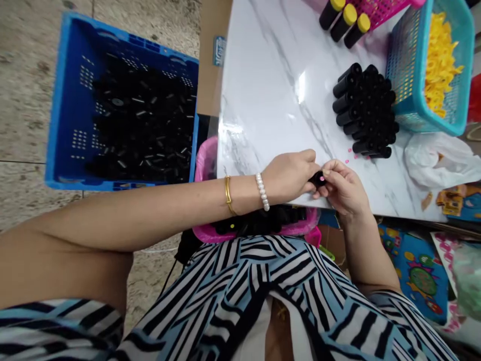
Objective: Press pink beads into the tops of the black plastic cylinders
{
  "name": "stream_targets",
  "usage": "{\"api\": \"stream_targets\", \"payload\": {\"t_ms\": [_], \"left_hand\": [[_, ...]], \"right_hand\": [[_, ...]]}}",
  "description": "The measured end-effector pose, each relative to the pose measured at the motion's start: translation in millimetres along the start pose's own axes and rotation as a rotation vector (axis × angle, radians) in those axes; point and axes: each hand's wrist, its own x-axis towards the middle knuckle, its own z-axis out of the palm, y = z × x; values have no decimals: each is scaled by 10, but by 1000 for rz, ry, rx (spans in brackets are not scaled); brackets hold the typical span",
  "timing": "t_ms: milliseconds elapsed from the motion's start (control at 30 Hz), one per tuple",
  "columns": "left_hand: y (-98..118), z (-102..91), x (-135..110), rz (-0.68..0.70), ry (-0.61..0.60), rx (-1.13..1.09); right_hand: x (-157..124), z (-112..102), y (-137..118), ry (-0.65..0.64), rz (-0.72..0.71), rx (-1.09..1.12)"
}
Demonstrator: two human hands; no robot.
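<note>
My left hand [291, 174] and my right hand [343, 188] meet at the near edge of the white marble table [270, 90]. Both pinch one small black tube [317, 179] with a pink spot on its end. A gold bangle and a pearl bracelet sit on my left wrist. A pile of several black tubes [366, 113] lies on the table beyond my hands, with tiny pink bits scattered beside it. A pink basket [206, 165] with more black tubes rests on my lap under my left forearm.
A blue crate [67, 100] full of black tubes stands on the floor at left. A teal basket [409, 75] of yellow caps sits at the table's far right, next to three yellow-capped tubes [343, 20]. A white plastic bag [439, 158] lies right.
</note>
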Motion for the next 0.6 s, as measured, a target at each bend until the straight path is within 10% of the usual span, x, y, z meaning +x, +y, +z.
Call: {"api": "stream_targets", "payload": {"t_ms": [600], "left_hand": [[-9,14,-21,26,0,-14]], "right_hand": [[-23,90,-43,12,-31,-182]]}}
